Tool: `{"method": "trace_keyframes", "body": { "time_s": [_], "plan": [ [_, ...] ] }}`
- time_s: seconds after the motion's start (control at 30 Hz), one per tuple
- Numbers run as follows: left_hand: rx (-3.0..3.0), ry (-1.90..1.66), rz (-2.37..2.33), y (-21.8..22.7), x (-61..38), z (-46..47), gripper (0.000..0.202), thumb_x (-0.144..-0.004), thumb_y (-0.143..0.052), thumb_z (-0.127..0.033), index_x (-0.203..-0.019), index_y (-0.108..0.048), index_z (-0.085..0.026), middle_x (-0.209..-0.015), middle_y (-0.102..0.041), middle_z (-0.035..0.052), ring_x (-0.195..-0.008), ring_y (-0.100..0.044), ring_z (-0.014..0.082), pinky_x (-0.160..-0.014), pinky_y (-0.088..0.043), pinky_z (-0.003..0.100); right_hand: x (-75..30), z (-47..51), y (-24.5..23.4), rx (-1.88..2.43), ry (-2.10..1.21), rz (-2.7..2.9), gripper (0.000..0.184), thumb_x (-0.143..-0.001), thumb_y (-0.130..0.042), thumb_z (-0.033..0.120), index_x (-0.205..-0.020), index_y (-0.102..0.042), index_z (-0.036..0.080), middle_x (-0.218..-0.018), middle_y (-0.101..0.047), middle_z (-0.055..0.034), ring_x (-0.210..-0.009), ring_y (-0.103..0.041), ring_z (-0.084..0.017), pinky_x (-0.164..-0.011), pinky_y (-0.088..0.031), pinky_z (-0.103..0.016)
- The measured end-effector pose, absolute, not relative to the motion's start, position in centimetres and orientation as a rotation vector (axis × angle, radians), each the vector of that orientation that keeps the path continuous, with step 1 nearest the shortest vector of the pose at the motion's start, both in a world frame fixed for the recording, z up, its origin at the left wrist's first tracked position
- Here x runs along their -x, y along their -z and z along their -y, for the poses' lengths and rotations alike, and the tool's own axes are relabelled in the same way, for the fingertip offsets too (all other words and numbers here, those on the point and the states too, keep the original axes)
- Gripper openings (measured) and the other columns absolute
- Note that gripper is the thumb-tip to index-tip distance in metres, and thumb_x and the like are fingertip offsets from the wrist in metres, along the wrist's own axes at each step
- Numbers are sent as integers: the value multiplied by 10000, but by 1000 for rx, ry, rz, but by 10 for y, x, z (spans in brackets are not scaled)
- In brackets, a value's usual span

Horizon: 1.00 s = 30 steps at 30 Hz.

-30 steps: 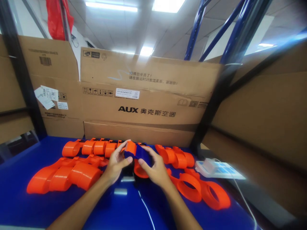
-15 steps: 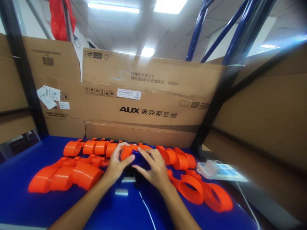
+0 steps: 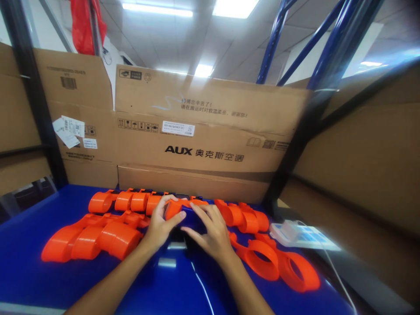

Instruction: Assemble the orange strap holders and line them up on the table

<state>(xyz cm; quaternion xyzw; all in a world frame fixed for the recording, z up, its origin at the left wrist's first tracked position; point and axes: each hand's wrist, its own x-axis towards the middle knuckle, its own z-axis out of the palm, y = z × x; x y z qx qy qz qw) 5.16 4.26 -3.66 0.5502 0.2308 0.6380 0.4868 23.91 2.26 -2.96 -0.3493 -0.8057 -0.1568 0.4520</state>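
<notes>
Manual handling at a blue bench (image 3: 29, 284), seen from the head. An orange part (image 3: 172, 211) is held near the middle of the bench, toward its rear edge; it is gripped between thumb and fingers of the left hand (image 3: 163, 222). Against it lies a dark blue piece (image 3: 188, 215), over whose upper edge the fingers of the right hand (image 3: 208, 227) are laid, the thumb being parted below; whether the piece is pinched there cannot be told. The two-sided hold is presumably adopted so that one side is steadied while the other is worked. Orange rings are grouped in a rear left row (image 3: 138, 201), a front left row (image 3: 85, 243), a rear right cluster (image 3: 248, 221) and a front right pair (image 3: 275, 264); this arrangement is probably chosen so that the middle is kept for the hands. Rearward travel is limited by a cardboard panel (image 3: 197, 144) standing along the rear edge, and rightward travel by a power strip (image 3: 306, 236) beside the right edge. The most room for moving is judged to be offered toward the near edge, where a white cable (image 3: 204, 288) must be avoided.
</notes>
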Motion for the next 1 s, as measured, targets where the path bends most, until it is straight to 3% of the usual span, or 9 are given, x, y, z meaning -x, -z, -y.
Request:
{"method": "trace_keyframes", "body": {
  "time_s": [0.5, 0.6, 0.67, 0.73, 0.8, 0.87, 1.0],
  "plan": [
    [-1299, -1534, -544, 40, -51, -47, 425, -747, -797, -341, -1105, -588, -243, -1156, -688, 64, -1113, -630, 272, -989, -455, 403, -237, -18, 27, 915, 249, 1964, 660, -807, -772, 421, -1404, -538, 263, -1190, -660, -127, -1080, -605, -309, -912, -509, -488],
    [-1191, -1506, -428, 43, -52, -47, 466, -828, -683, -512, -1191, -616, -227, -1183, -670, 93, -1095, -623, 275, -947, -471, 381, -239, -16, 24, 925, -29, 1873, 636, -815, -751, 442, -1394, -554, 266, -1248, -656, -115, -1123, -603, -314, -996, -463, -503],
    [-1119, -1426, -309, 45, -51, -45, 561, -863, -563, -627, -1238, -616, -213, -1118, -680, 111, -938, -657, 256, -791, -517, 359, -243, -16, 23, 879, -339, 1778, 546, -859, -677, 500, -1342, -606, 254, -1280, -656, -107, -1167, -596, -320, -1040, -434, -500],
    [-1123, -1333, -249, 46, -49, -43, 585, -852, -572, -630, -1262, -611, -215, -992, -690, 95, -699, -633, 196, -586, -490, 303, -247, -16, 25, 829, -694, 1656, 502, -888, -589, 587, -1228, -685, 230, -1234, -690, -102, -1169, -604, -328, -1034, -441, -494],
    [-1188, -1272, -263, 48, -47, -42, 564, -805, -682, -548, -1255, -623, -213, -885, -684, 68, -565, -565, 147, -489, -424, 260, -249, -16, 29, 834, -997, 1509, 531, -865, -568, 662, -1101, -733, 216, -1121, -733, -92, -1123, -628, -328, -1004, -465, -490],
    [-1243, -1281, -311, 51, -46, -42, 534, -748, -762, -489, -1178, -671, -186, -809, -680, 58, -540, -544, 134, -485, -409, 246, -249, -17, 33, 877, -1191, 1391, 532, -824, -605, 689, -1032, -740, 218, -1035, -750, -76, -1098, -639, -321, -995, -469, -491],
    [-1252, -1337, -436, 56, -47, -49, 407, -734, -765, -520, -873, -718, -141, -650, -652, 39, -515, -549, 133, -493, -410, 237, -240, -20, 35, 902, -1369, 1306, 535, -793, -656, 676, -1048, -725, 212, -1004, -755, -71, -1111, -640, -321, -1021, -443, -504]
  ]
}}
